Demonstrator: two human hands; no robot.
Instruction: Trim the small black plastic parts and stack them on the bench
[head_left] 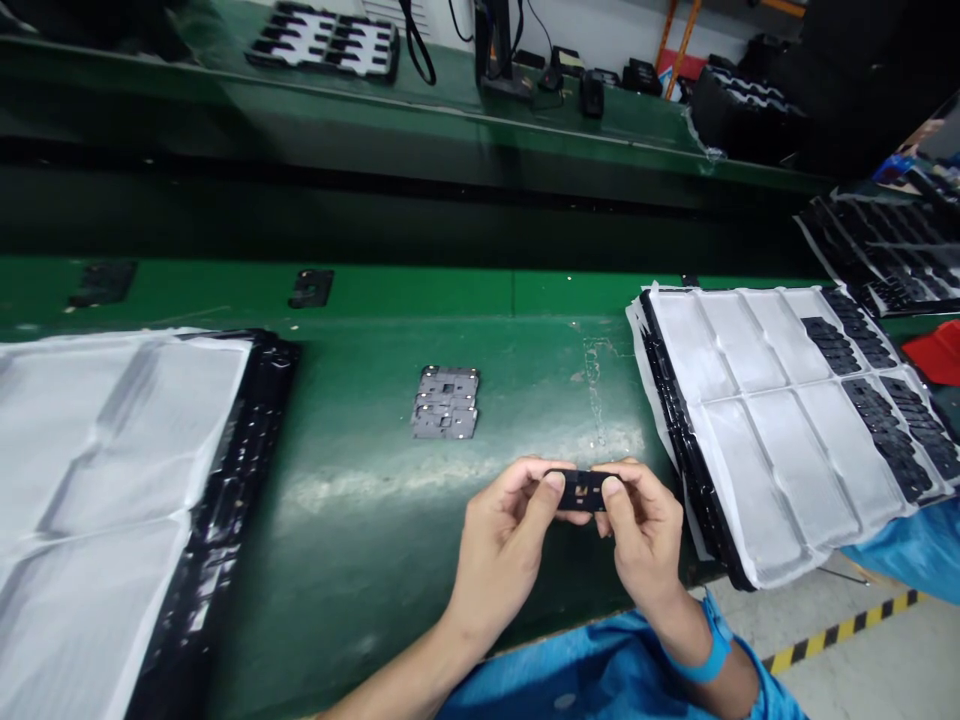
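Note:
A small black plastic part (582, 491) is held between both hands above the front edge of the green table (360, 560). My left hand (510, 535) pinches its left end, thumb on top. At its right end, my right hand (641, 525) grips with the thumb on the near face and fingers behind. Several flat dark grey parts (445, 402) lie together on the table, up and left of my hands. To the right sits a stack of trays (772, 430) lined with white sheet, with rows of black parts in its right-hand compartments.
On the left is another tray stack (112, 480) under white sheet. Two dark parts (311, 288) (105, 283) lie on the far strip. Beyond a dark channel, a raised shelf (450, 110) holds a tray (324, 42) and a stand (502, 60). A red object (936, 352) is far right.

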